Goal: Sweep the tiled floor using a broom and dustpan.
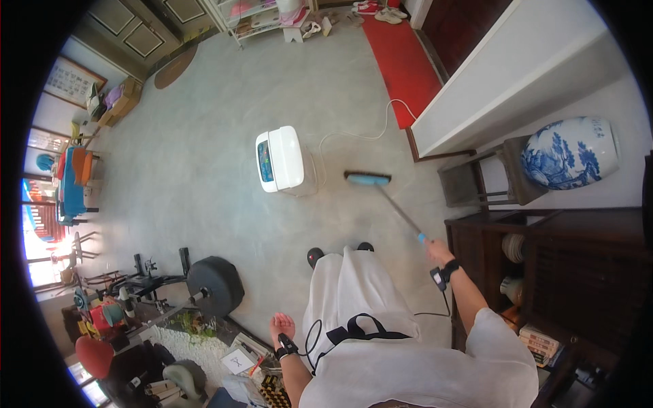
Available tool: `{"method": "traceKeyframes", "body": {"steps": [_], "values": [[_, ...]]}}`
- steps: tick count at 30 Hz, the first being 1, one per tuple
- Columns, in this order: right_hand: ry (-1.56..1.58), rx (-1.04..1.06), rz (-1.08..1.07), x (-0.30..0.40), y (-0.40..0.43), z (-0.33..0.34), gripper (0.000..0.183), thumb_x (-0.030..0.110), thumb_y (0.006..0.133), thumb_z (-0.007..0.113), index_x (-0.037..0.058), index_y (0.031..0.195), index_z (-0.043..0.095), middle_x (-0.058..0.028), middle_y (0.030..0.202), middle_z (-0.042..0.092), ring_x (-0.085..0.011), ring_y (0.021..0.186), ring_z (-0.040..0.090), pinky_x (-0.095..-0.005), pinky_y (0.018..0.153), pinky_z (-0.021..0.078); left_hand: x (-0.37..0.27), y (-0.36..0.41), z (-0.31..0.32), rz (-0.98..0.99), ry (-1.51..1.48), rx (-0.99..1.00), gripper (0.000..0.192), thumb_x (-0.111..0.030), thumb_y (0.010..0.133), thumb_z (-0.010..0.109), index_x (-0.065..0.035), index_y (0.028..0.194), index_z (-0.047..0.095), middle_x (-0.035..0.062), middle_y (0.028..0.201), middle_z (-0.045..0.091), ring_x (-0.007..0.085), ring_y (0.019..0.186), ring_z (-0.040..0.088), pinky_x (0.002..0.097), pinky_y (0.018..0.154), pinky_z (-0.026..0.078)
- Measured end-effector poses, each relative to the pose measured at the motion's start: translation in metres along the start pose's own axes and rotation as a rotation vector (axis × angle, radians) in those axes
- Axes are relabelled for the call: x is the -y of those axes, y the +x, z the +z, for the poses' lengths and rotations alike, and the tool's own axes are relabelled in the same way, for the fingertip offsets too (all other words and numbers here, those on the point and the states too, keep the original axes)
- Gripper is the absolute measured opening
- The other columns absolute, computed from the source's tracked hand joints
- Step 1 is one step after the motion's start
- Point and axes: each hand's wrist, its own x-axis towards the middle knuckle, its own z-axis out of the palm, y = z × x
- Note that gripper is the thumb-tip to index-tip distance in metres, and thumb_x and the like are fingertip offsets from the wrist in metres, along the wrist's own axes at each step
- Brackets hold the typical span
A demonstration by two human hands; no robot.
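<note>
My right hand (440,251) is wrapped around the upper end of a broom's grey handle (403,211), just behind its light-blue collar. At the far end, the broom's light-blue head (368,179) with dark bristles rests on the grey floor, ahead of my feet. My left hand (282,325) hangs beside my thigh, holding nothing, its fingers loosely bent. Left of the broom head stands a white box-shaped appliance (286,158) with a blue panel on top. Its pale cord (357,136) loops across the floor behind the broom head.
To the right are a dark wooden cabinet (490,245), a wooden stool (520,191) and a blue-and-white porcelain garden stool (571,153). A red mat (398,66) runs along the doorway. Black barbell plates (217,286) stand at left. Ahead is a white shelf rack (255,31).
</note>
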Motion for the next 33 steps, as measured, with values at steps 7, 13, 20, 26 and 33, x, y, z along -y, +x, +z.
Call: {"method": "traceKeyframes", "body": {"steps": [7,13,20,26,33], "values": [[-0.471,-0.408,-0.319,0.03,0.153,-0.024,0.052,0.043,0.08,0.04,-0.0053,0.065,0.055,-0.0217,0.063,0.055,-0.0353,0.063,0.056,-0.0426,0.06,0.0426,0.015,-0.033,-0.079,0.058,-0.041,-0.037,0.013,-0.02,0.078,0.048,-0.0081,0.076,0.053,-0.0017,0.071,0.058,0.0134,0.065,0.056,0.0289,0.067,0.044],[-0.125,-0.098,-0.033,0.037,0.2,-0.029,0.056,0.043,0.083,0.034,-0.0026,0.055,0.052,-0.0135,0.047,0.051,-0.0239,0.038,0.05,-0.0389,0.044,0.0424,0.031,-0.06,-0.127,0.108,-0.07,-0.28,0.015,-0.024,0.079,0.045,-0.012,0.076,0.054,-0.0044,0.069,0.058,0.0109,0.064,0.056,0.0289,0.062,0.044],[0.008,0.033,0.075,-0.018,0.177,-0.002,0.057,0.043,0.084,0.032,-0.0029,0.055,0.051,-0.0123,0.045,0.05,-0.0245,0.039,0.05,-0.0367,0.044,0.0423,0.033,-0.058,-0.089,0.08,-0.075,-0.203,0.016,-0.021,0.078,0.047,-0.0091,0.073,0.056,-0.0015,0.069,0.059,0.0123,0.065,0.057,0.0292,0.066,0.045],[0.155,0.093,0.085,-0.049,0.117,0.011,0.048,0.04,0.084,0.035,0.0003,0.059,0.045,-0.009,0.047,0.045,-0.0201,0.035,0.044,-0.0334,0.034,0.036,0.007,-0.042,-0.026,0.078,0.113,0.075,0.016,-0.022,0.078,0.048,-0.0092,0.073,0.055,-0.002,0.07,0.059,0.0114,0.067,0.056,0.0282,0.069,0.043],[0.142,0.101,0.152,-0.083,0.01,0.07,0.043,0.038,0.084,0.038,0.0004,0.064,0.044,-0.007,0.049,0.044,-0.0169,0.035,0.041,-0.0309,0.032,0.0355,-0.037,0.001,0.02,-0.003,0.232,0.089,0.018,-0.023,0.08,0.045,-0.0091,0.072,0.053,-0.0024,0.069,0.058,0.0125,0.066,0.055,0.0285,0.067,0.042]]}}
